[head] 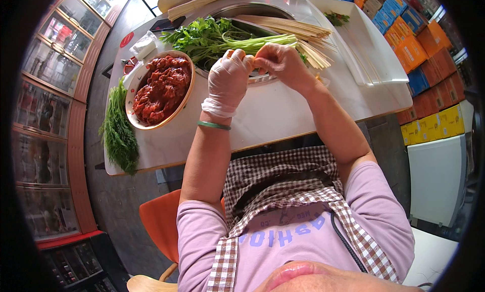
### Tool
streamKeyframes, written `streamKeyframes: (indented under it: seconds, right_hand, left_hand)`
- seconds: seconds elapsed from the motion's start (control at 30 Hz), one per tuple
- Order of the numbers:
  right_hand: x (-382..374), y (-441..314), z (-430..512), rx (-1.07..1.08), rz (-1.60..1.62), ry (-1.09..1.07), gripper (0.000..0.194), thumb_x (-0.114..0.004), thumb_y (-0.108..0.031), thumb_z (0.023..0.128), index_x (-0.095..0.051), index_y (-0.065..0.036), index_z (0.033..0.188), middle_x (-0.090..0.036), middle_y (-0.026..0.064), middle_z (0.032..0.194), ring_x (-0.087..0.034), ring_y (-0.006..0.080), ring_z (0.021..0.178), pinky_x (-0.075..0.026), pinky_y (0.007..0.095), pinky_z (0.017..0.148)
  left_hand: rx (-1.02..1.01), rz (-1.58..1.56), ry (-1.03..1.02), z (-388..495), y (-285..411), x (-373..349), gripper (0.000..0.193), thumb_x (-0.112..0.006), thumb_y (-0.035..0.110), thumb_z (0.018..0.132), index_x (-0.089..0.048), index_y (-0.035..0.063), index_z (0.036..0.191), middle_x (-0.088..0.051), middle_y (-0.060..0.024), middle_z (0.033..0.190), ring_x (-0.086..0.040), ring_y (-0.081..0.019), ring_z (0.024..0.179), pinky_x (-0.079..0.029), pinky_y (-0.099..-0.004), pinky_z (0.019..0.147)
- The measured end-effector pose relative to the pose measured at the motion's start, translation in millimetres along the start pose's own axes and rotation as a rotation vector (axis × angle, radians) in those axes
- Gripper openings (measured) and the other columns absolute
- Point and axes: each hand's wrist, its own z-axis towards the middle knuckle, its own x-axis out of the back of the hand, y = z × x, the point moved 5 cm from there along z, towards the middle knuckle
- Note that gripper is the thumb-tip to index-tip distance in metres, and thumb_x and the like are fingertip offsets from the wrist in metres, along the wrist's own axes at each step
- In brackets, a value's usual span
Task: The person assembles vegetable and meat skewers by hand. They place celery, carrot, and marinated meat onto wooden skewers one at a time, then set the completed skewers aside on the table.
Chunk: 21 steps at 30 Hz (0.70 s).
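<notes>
My left hand [228, 81], in a thin clear glove and with a green bangle at the wrist, is curled above the table's middle. Its fingertips meet those of my bare right hand [286, 66], which is pinched together. Anything between the fingertips is hidden or too small to make out. Just beyond both hands, a bunch of leafy celery [206, 38] lies across a round metal basin [261, 7], stalks pointing right. Bamboo skewers [291, 26] rest there too. To the left stands a bowl [130, 106] of red, sauced raw meat [161, 91].
A bunch of dill [120, 136] hangs over the table's left edge. At the right is a long white tray [390, 79] holding thin skewers and some greens [337, 18]. More skewers [212, 0] lie at the back. Stacked cartons [413, 57] and an orange chair [161, 223] flank the table.
</notes>
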Motion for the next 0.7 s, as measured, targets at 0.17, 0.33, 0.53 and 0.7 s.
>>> streamKeyframes:
  seconds: [0.17,0.33,0.53,0.7]
  right_hand:
    - [9,-10,-2,0.136,-0.277,0.102,0.012,-0.065,-0.010,0.087,-0.066,0.001,0.092,-0.067,0.0103,0.075,-0.061,0.0123,0.065,-0.050,0.0259,0.062]
    - [7,-14,-4,0.249,-0.500,0.099,0.014,-0.059,-0.005,0.091,-0.064,0.005,0.101,-0.065,0.0037,0.079,-0.060,0.0094,0.066,-0.051,0.0242,0.063]
    - [-2,-5,-2,0.105,-0.158,0.251,0.015,-0.056,-0.004,0.093,-0.064,0.005,0.102,-0.069,0.0058,0.087,-0.066,0.0102,0.071,-0.054,0.0228,0.066]
    - [-9,6,5,0.044,0.114,0.352,0.016,-0.056,-0.003,0.093,-0.065,0.005,0.105,-0.068,0.0096,0.103,-0.067,0.0112,0.084,-0.056,0.0224,0.075]
  left_hand:
    - [0.145,-0.194,0.044,-7,-15,1,0.012,-0.066,0.011,0.082,-0.061,0.0050,0.091,-0.059,-0.0105,0.089,-0.059,-0.0303,0.083,-0.050,-0.0363,0.069]
    - [0.221,-0.358,0.097,-10,-20,-9,0.012,-0.064,0.009,0.085,-0.060,0.0010,0.093,-0.061,-0.0127,0.088,-0.059,-0.0298,0.080,-0.049,-0.0343,0.070]
    - [0.425,-0.599,0.149,-13,-20,-26,0.011,-0.061,0.007,0.090,-0.062,-0.0002,0.098,-0.063,-0.0110,0.086,-0.060,-0.0201,0.073,-0.049,-0.0293,0.068]
    - [0.687,-0.842,0.134,-14,-17,-35,0.014,-0.061,0.010,0.092,-0.062,-0.0002,0.101,-0.066,-0.0087,0.079,-0.060,-0.0152,0.067,-0.049,-0.0284,0.063]
